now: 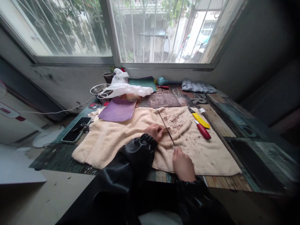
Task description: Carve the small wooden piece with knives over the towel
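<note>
We work at a table (225,115) under a window, with a beige towel (112,140) spread across it. Our left hand (153,131) rests on the middle of the towel, its fingers pinched together on a small wooden piece (167,129) that lies against the cloth. Our right hand (182,164) sits nearer to us, closed in a fist around the near end of a long thin tool (161,119). The tool slants away from us and to the left, crossing over the wooden piece and touching it. We cannot tell whether it is a file or a blade.

Brown shavings (178,120) are scattered over the towel just beyond the hands. To the right lie a yellow-handled knife (201,120) and a red-handled knife (203,131), side by side on the towel's edge. A purple sheet (117,110) overlaps the far left corner, with a white plastic bag (126,87) and a metal bowl (98,89) behind it. A phone (76,129) lies left of the towel.
</note>
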`<state>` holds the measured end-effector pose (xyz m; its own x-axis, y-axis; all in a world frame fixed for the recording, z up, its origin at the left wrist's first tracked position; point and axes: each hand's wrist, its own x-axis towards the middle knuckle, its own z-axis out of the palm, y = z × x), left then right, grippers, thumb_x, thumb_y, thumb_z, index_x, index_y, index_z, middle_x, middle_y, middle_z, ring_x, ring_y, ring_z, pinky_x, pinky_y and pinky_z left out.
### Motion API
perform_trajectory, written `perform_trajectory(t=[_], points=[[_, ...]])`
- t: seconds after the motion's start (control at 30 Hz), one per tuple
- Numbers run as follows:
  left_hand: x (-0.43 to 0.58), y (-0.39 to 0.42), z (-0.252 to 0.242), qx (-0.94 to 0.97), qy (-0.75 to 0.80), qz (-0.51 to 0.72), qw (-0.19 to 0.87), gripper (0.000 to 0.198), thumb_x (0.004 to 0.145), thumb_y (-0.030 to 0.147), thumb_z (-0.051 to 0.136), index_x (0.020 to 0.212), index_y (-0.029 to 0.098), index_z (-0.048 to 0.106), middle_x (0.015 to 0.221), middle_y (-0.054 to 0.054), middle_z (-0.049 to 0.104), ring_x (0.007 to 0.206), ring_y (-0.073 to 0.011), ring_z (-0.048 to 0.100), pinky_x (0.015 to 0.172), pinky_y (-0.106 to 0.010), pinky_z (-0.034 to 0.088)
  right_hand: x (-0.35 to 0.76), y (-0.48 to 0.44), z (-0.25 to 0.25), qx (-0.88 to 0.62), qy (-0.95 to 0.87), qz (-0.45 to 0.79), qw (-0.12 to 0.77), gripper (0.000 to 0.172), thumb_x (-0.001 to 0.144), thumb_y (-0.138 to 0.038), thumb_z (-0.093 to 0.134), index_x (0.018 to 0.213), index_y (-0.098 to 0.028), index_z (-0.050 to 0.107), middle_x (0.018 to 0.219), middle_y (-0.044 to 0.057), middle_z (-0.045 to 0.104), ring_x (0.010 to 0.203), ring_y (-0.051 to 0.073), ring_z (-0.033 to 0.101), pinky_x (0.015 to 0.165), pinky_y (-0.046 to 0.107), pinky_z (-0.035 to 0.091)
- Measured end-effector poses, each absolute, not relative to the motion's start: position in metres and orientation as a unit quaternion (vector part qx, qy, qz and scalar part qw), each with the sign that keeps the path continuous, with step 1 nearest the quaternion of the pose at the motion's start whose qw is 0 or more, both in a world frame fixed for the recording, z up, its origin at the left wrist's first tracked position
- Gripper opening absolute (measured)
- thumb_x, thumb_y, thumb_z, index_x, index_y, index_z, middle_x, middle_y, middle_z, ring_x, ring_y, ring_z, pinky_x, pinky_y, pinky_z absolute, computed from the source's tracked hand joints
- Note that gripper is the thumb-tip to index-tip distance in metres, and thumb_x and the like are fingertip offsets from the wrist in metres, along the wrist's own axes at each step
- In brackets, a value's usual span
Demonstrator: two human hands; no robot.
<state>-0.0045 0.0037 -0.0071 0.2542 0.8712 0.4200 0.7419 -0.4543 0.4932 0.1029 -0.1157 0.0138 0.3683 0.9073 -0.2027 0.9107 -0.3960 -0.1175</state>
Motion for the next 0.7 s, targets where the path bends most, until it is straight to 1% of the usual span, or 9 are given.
perform_trajectory(t=[0.13, 0.23, 0.47, 0.7], points=[[-0.0050, 0.0054, -0.0083, 0.790, 0.512, 0.321, 0.103, 0.012, 0.071, 0.031, 0.054, 0.071, 0.021, 0.060, 0.078, 0.000, 0.060, 0.077, -0.0138, 0.053, 0.068, -0.025, 0.041, 0.1079, -0.1175, 0.0113, 0.824, 0.555, -0.112, 0.010, 0.033, 0.087, -0.032, 0.020, 0.095, -0.019, 0.049, 0.065, 0.006, 0.060, 0.061, 0.016, 0.058, 0.052, 0.023, 0.034], [-0.0044, 0.0038, -0.0077, 0.791, 0.507, 0.327, 0.101, 0.011, 0.070, 0.030, 0.055, 0.070, 0.020, 0.060, 0.077, 0.000, 0.060, 0.077, -0.0137, 0.053, 0.069, -0.025, 0.041, 0.1050, -0.1207, 0.0105, 0.821, 0.559, -0.112, 0.020, 0.032, 0.086, -0.030, 0.020, 0.096, -0.019, 0.048, 0.066, 0.006, 0.061, 0.060, 0.016, 0.058, 0.050, 0.023, 0.033], [-0.0044, 0.0043, -0.0073, 0.788, 0.511, 0.329, 0.096, 0.013, 0.071, 0.031, 0.054, 0.070, 0.020, 0.060, 0.076, -0.001, 0.060, 0.077, -0.0139, 0.053, 0.068, -0.025, 0.041, 0.0988, -0.1165, 0.0100, 0.818, 0.564, -0.108, 0.010, 0.032, 0.087, -0.030, 0.020, 0.093, -0.018, 0.048, 0.064, 0.007, 0.061, 0.059, 0.016, 0.058, 0.049, 0.023, 0.032], [-0.0033, 0.0022, -0.0053, 0.785, 0.516, 0.328, 0.099, 0.011, 0.070, 0.030, 0.055, 0.068, 0.020, 0.059, 0.076, -0.001, 0.060, 0.077, -0.0138, 0.053, 0.068, -0.025, 0.041, 0.1021, -0.1232, 0.0054, 0.825, 0.555, -0.106, 0.013, 0.030, 0.087, -0.031, 0.021, 0.093, -0.020, 0.048, 0.064, 0.005, 0.061, 0.057, 0.015, 0.057, 0.048, 0.021, 0.030]])
